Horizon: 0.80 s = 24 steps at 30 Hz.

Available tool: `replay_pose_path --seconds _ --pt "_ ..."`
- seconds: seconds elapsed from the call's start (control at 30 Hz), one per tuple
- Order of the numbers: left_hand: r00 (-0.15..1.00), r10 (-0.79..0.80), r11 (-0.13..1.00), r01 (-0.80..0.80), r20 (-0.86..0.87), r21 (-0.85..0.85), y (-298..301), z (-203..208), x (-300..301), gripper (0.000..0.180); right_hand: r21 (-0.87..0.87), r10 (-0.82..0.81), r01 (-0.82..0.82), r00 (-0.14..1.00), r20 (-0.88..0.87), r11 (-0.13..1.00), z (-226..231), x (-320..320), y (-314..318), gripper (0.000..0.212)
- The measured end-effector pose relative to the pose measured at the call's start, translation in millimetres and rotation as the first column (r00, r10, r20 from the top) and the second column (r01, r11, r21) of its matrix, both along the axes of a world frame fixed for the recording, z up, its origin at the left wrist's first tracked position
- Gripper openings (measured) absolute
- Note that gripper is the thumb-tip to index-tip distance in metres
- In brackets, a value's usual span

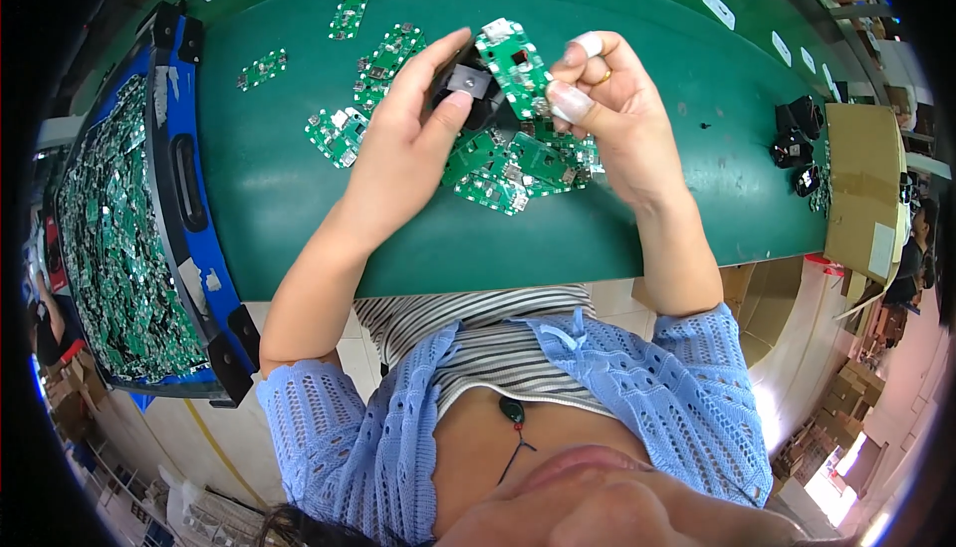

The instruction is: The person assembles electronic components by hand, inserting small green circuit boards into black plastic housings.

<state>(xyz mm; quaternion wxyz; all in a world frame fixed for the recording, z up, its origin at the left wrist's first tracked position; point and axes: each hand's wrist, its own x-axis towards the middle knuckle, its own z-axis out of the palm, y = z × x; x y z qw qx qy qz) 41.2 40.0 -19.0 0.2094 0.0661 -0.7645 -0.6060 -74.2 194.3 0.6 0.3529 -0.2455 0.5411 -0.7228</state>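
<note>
My left hand (400, 154) is closed around a black plastic housing (476, 86) with a grey square part on it. Between the thumb and fingers of my right hand (619, 114) is a green circuit board (513, 64), held upright by its lower right edge just beside the housing. White wraps cover the tips of my right thumb and index finger. Beneath both hands lies a loose pile of green circuit boards (495, 189). More boards (390, 54) lie beyond my left hand, and one board (337, 136) rests beside my left wrist.
A blue and black crate (189, 184) full of circuit boards stands at the left. Single boards (349, 13) lie farther back on the green table (717, 199). Several black housings (794, 149) sit by a cardboard box (864, 189) at the right edge.
</note>
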Motion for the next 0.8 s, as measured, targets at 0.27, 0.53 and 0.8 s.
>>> replay_pose_path --seconds 0.27,0.53,0.8 --pt "0.932 -0.263 0.724 0.021 0.249 0.689 -6 16 2 0.038 0.166 0.166 -0.124 0.95 -0.264 0.978 3 25 2 0.025" --pt "0.992 -0.042 0.726 -0.05 0.117 0.685 0 7 1 0.027 -0.123 -0.167 0.148 0.346 -0.923 0.981 -8 23 -14 0.026" --pt "0.995 -0.079 0.692 0.011 0.061 0.721 14 4 3 0.032 -0.228 -0.242 0.17 0.066 -0.968 0.959 -13 13 -16 0.025"
